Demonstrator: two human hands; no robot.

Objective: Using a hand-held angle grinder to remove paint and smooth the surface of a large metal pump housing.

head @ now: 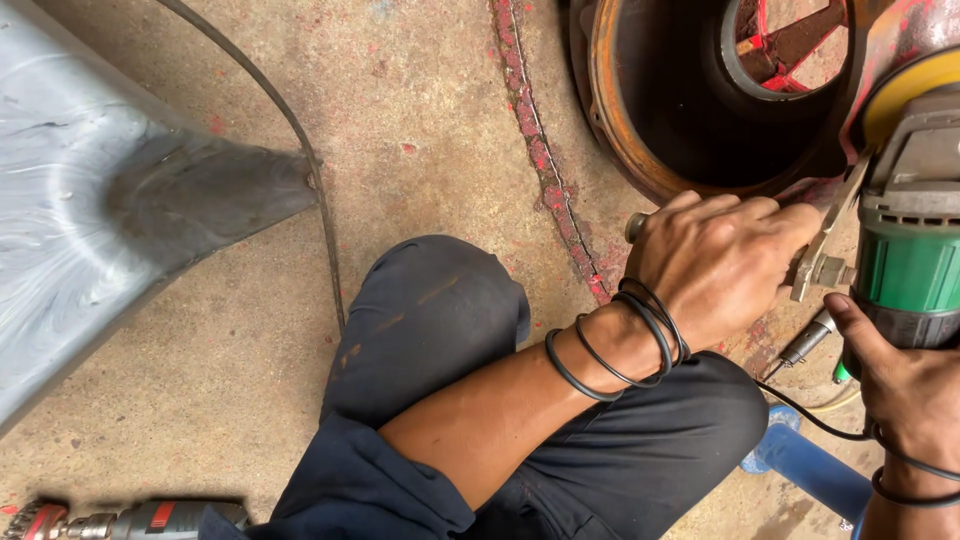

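No packages, labels, signs or screens show here (0 of any kind).

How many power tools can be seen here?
2. A green angle grinder at the right edge, held by the right hand with the left hand on its side handle. A drill lies on the floor, bottom left. Others may be out of view.

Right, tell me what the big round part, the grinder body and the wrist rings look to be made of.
Round part: likely cast iron or steel, going by the orange rust on its rim and chipped red paint.
Grinder body: seemingly moulded plastic, matte green with a grey housing, held in the right hand.
Wrist rings by the left hand: thin, smooth black loops, probably rubber, though that stays open.
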